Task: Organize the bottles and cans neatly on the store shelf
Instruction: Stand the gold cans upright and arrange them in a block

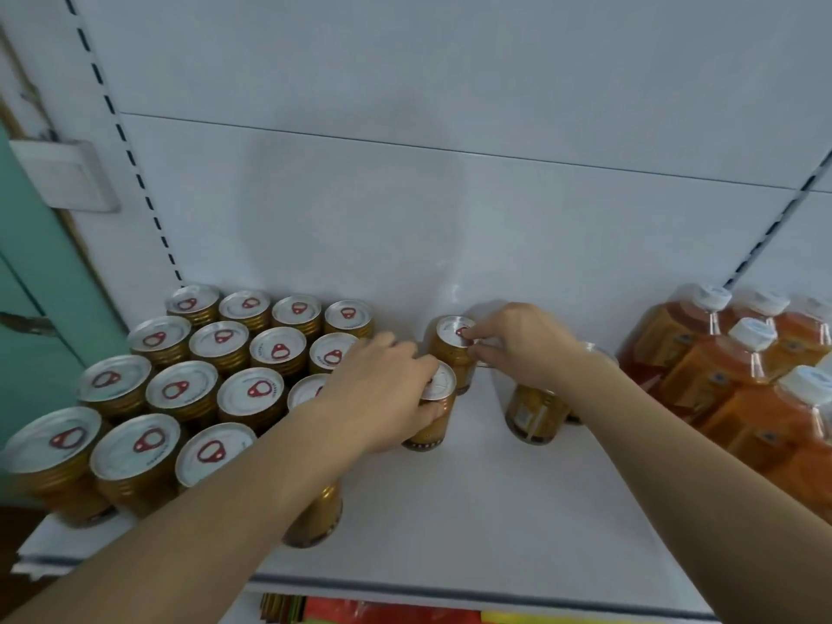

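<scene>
Several gold cans with silver lids and red pull tabs (189, 389) stand in rows on the left of the white shelf (472, 524). My left hand (382, 389) grips a gold can (432, 416) from above, just right of the rows. My right hand (522, 344) pinches the top rim of another gold can (454, 344) near the back wall. Under my right wrist stands one more gold can (531, 416), with part of a further can behind it.
Orange juice bottles with white caps (738, 376) are packed at the right end of the shelf. A white back panel (450, 218) rises behind the cans. Bare shelf lies in the middle front. Colourful packets (382, 614) show on the shelf below.
</scene>
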